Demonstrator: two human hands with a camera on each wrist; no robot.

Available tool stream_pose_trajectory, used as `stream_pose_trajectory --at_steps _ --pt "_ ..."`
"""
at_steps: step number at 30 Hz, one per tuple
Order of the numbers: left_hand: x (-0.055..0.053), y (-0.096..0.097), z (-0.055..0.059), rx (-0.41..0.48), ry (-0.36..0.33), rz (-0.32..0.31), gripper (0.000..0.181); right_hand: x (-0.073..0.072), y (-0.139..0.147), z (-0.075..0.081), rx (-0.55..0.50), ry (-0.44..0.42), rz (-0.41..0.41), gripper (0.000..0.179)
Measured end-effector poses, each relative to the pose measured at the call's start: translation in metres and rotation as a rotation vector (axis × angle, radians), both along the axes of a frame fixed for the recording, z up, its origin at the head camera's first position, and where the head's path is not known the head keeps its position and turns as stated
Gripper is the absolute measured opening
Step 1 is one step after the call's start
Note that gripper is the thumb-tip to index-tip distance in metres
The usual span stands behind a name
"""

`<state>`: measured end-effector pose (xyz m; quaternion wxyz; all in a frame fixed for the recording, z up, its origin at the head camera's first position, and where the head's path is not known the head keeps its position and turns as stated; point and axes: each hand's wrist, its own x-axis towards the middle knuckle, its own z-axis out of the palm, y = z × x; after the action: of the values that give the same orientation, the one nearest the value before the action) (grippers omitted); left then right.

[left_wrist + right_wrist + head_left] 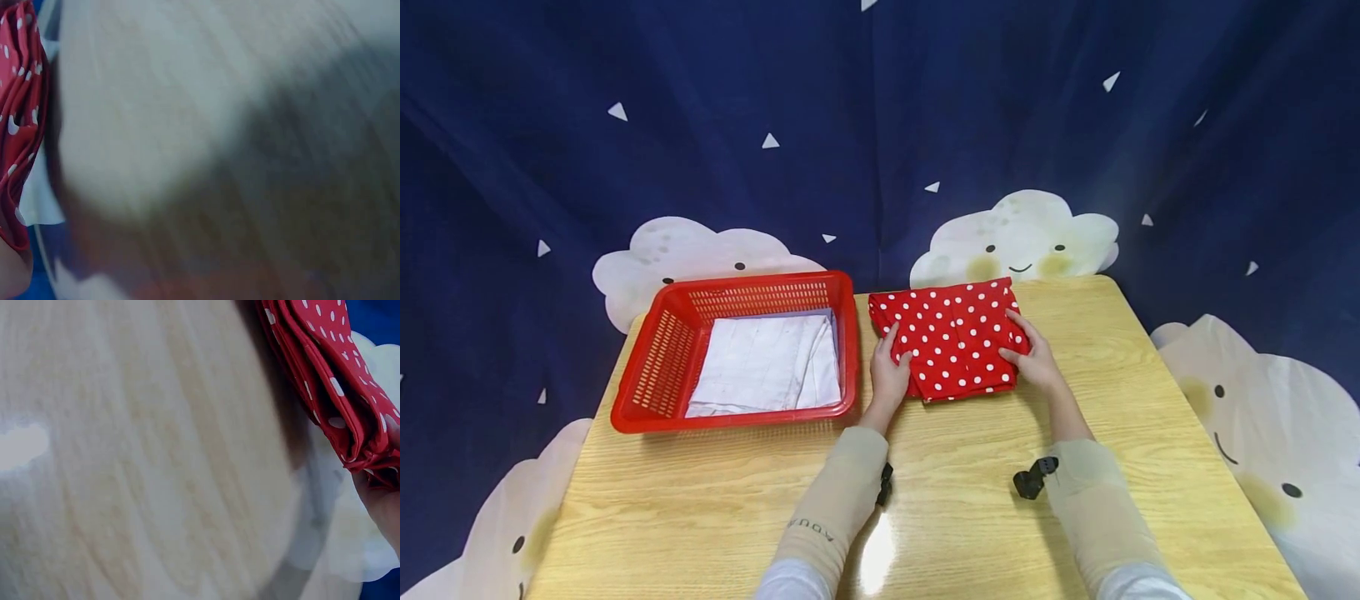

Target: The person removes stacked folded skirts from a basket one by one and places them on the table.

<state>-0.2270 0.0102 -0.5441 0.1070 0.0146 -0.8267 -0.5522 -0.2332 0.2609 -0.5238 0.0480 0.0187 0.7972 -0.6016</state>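
A red cloth with white polka dots [957,340], folded into a thick rectangle, is at the back of the table between both hands. The left hand [889,375] grips its left side, with the thumb over the dotted top. At the opposite side the right hand [1037,358] holds the right edge, thumb on top. In the right wrist view the layered folds of the cloth [331,381] show, pinched between thumb and fingers. Only a strip of the cloth [22,106] and a bit of the left hand [12,272] appear in the left wrist view.
Left of the cloth stands a red plastic basket [737,423] with slotted walls. Inside lies a folded white cloth [752,362], with a purplish layer showing behind it. The wooden table [955,533] ends just behind, against a dark blue curtain [880,125] with clouds.
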Motion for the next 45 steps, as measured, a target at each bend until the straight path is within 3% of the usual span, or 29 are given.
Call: stream_pose_trajectory --at_steps 5,14,18,20,23,25,27,28,32,34,37,41,45 --pt "-0.001 -0.003 -0.012 -0.027 -0.024 -0.016 0.057 0.000 0.002 -0.015 -0.010 -0.014 -0.020 0.070" --pt "-0.005 -0.005 -0.018 -0.078 -0.094 0.014 0.055 -0.003 0.003 -0.026 -0.019 -0.060 -0.033 0.069" --pt "-0.007 -0.008 -0.027 -0.142 -0.069 0.011 0.054 -0.005 0.006 -0.027 0.005 -0.101 -0.014 0.069" --pt "-0.028 -0.010 -0.068 -0.173 -0.031 0.015 0.056 -0.006 0.008 -0.026 0.025 -0.123 -0.002 0.070" --pt "-0.068 -0.010 -0.147 -0.165 0.014 0.027 0.062 -0.007 0.009 -0.023 0.058 -0.143 0.014 0.070" --pt "-0.092 -0.011 -0.193 -0.154 0.037 0.037 0.064 -0.007 0.010 -0.021 0.080 -0.155 0.025 0.070" --pt "-0.088 -0.011 -0.183 -0.120 0.003 0.018 0.064 -0.008 0.010 -0.020 0.096 -0.158 0.036 0.070" --pt "-0.081 -0.011 -0.165 -0.100 -0.030 0.008 0.063 -0.007 0.010 -0.020 0.103 -0.161 0.039 0.070" --pt "-0.033 -0.009 -0.065 -0.035 -0.151 -0.032 0.060 -0.005 0.010 -0.020 0.133 -0.151 0.037 0.069" --pt "-0.015 -0.005 -0.032 -0.070 -0.169 -0.020 0.058 -0.002 0.009 -0.021 0.161 -0.124 0.025 0.068" --pt "0.000 -0.001 -0.012 -0.199 -0.147 0.028 0.057 0.002 0.004 -0.022 0.239 -0.043 -0.026 0.064" --pt "0.009 0.001 -0.006 -0.377 -0.128 0.084 0.058 0.009 -0.006 -0.019 0.344 0.122 -0.167 0.055" --pt "0.014 -0.001 0.002 -0.500 -0.075 0.063 0.061 0.015 -0.017 -0.009 0.383 0.279 -0.267 0.046"
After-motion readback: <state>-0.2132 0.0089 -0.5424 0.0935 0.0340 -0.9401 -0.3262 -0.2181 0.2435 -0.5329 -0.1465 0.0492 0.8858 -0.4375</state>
